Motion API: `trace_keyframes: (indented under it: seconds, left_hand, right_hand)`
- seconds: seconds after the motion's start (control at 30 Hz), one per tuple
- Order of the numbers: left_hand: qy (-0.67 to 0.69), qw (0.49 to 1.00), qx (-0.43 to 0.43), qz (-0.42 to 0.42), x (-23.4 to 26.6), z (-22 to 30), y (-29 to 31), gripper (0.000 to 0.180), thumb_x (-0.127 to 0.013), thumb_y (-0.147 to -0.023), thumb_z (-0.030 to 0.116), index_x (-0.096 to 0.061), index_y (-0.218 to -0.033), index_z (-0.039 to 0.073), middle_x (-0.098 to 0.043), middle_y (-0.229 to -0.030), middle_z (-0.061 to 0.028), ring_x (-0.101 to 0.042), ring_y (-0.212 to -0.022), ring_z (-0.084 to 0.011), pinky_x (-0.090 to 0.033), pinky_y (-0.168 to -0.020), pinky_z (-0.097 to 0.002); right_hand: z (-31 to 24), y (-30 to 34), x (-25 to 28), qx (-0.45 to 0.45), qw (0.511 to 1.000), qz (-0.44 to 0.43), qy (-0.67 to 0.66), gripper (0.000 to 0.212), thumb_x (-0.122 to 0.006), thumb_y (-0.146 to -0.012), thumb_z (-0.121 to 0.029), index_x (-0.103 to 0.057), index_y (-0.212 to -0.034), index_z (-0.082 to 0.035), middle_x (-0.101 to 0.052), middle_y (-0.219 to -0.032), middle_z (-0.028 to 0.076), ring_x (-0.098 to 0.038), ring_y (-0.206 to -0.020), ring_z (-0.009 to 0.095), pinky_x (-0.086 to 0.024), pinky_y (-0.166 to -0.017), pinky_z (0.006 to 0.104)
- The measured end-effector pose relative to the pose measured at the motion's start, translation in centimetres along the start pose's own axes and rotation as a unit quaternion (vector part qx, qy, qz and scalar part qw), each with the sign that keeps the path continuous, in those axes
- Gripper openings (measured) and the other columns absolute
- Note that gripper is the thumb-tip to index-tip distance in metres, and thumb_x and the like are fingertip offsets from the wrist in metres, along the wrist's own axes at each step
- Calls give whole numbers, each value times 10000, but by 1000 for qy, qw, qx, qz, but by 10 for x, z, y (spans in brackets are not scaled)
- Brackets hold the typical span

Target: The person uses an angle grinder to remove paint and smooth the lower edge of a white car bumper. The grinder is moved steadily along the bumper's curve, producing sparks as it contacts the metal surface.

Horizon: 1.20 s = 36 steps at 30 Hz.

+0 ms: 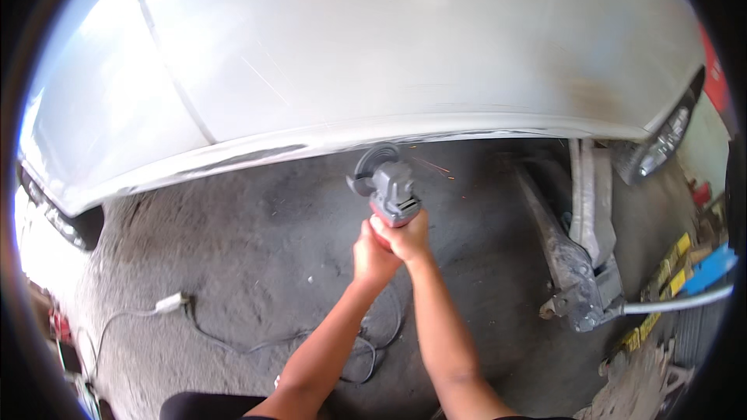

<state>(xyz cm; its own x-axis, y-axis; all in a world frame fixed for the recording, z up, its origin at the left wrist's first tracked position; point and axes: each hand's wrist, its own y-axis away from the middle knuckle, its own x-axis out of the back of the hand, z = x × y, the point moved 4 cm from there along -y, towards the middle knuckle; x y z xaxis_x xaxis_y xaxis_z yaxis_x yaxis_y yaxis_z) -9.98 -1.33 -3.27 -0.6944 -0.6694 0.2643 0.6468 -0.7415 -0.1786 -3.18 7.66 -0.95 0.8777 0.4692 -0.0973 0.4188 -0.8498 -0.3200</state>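
Left-side glare whitens the car body (373,47); shadow dims the floor (482,241).

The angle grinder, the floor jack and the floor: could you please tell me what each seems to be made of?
Angle grinder: dull grey at the front, probably cast metal; red behind, perhaps plastic, though largely covered.
Floor jack: likely steel, judging by its scuffed grey sheen.
Floor: matte, dark and uneven, apparently rough concrete, possibly packed earth.

Bare hands (409,239), forearms (445,327); dark clothing (204,406), possibly trousers.
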Motion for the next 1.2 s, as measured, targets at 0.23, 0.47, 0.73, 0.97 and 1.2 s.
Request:
trace_keyframes:
  seconds: [0.23, 0.47, 0.73, 0.97, 1.2]
  left_hand:
    - [78, 995, 23, -50, -12, 5, 20, 759, -917, -802, 278, -509, -1381, 6, -771, -1155, -231, -762, -1118, -349, -587, -934, -436]
    - [109, 980, 79, -149, -23, 8, 33, 851, -929, -797, 304, -479, -1467, 35, -736, -1288, -179, -727, -1191, -281, -576, -963, -410]
    - [123, 975, 66, -175, -20, 39, 21, 901, -951, -766, 310, -470, -1475, 33, -727, -1295, -165, -719, -1196, -268, -574, -968, -410]
    - [171, 975, 20, -144, -17, 56, 25, 662, -881, -839, 246, -564, -1374, 18, -732, -1173, -148, -755, -966, -218, -606, -746, -382]
    - [174, 968, 64, -168, -21, 52, 21, 926, -962, -741, 314, -462, -1465, 24, -716, -1280, -155, -719, -1152, -247, -579, -942, -400]
  right_hand:
    - [-34, 13, 4, -14, 990, 24, 139, 502, -954, -708, -215, -708, -1081, 13, -797, -945, 158, -783, -865, 231, -612, -802, 392]
    - [-59, 27, 11, -18, 975, 55, 216, 482, -942, -712, -238, -694, -1041, 13, -796, -943, 186, -803, -871, 308, -621, -782, 419]
    - [-82, 16, 15, -57, 961, 77, 260, 542, -942, -708, -305, -684, -1059, 19, -792, -955, 214, -795, -889, 378, -624, -790, 454]
    - [-89, 11, 13, -71, 954, 58, 287, 504, -948, -729, -249, -706, -1073, 29, -797, -984, 190, -795, -876, 310, -617, -782, 427]
    - [-98, 11, 15, -65, 955, 66, 282, 497, -945, -729, -257, -709, -1065, 23, -796, -968, 197, -796, -868, 322, -615, -782, 432]
